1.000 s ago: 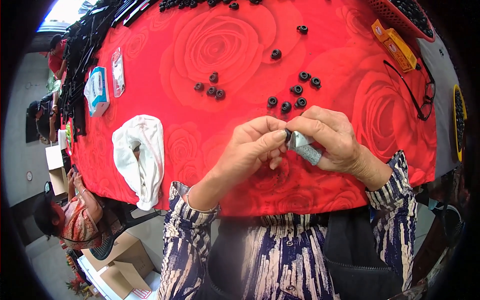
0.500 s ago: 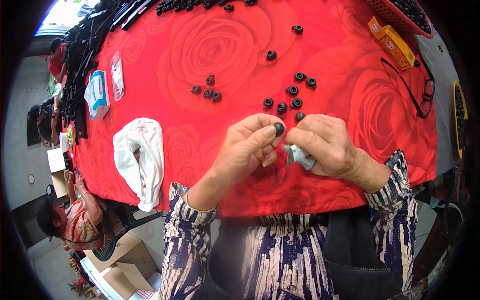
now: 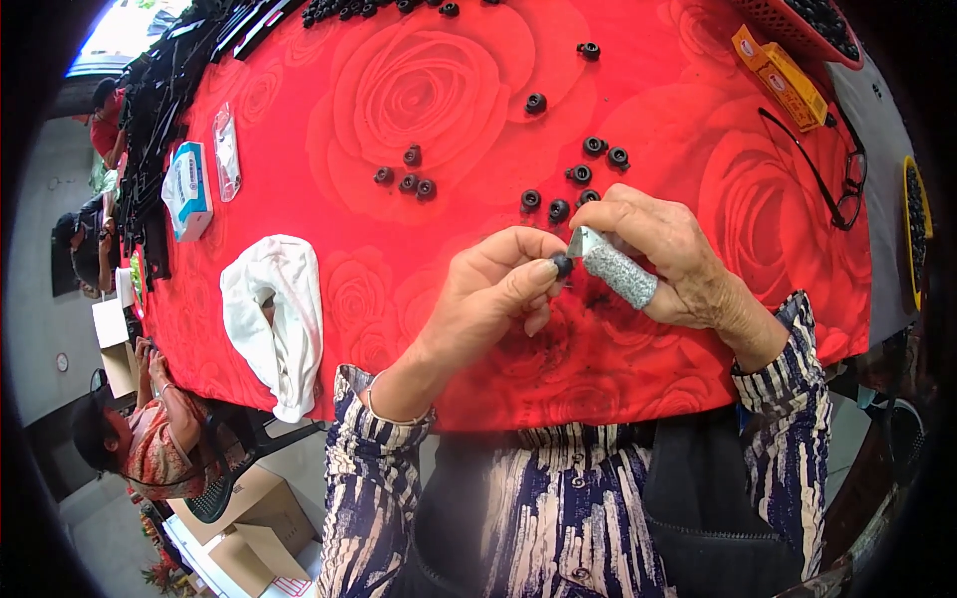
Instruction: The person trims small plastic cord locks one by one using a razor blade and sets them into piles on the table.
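Between thumb and fingertips, my left hand (image 3: 490, 291) pinches a small round black part (image 3: 564, 266), mostly covered by the fingers. My right hand (image 3: 676, 247) is closed around a short knife (image 3: 620, 276) with a speckled grey wrapped handle. Its pointed metal blade meets the edge of the black part, close to my left thumb. Just beyond my hands, several black knob-like parts (image 3: 559, 210) with ringed tops lie loose on the red rose-patterned tablecloth (image 3: 419, 289). Dark crumbs are scattered on the cloth below the knife.
A white cloth (image 3: 299, 344) lies to the left, with a tissue box (image 3: 189, 194) farther off. Eyeglasses (image 3: 847, 199), a yellow carton (image 3: 783, 80) and a red basket of black parts (image 3: 797, 25) stand at right. Long black strips (image 3: 150, 169) line the left edge. Other people sit beyond.
My right hand has turned and risen a little, exposing the knife's handle and bringing the blade to the black part. My left hand has tilted the part slightly.
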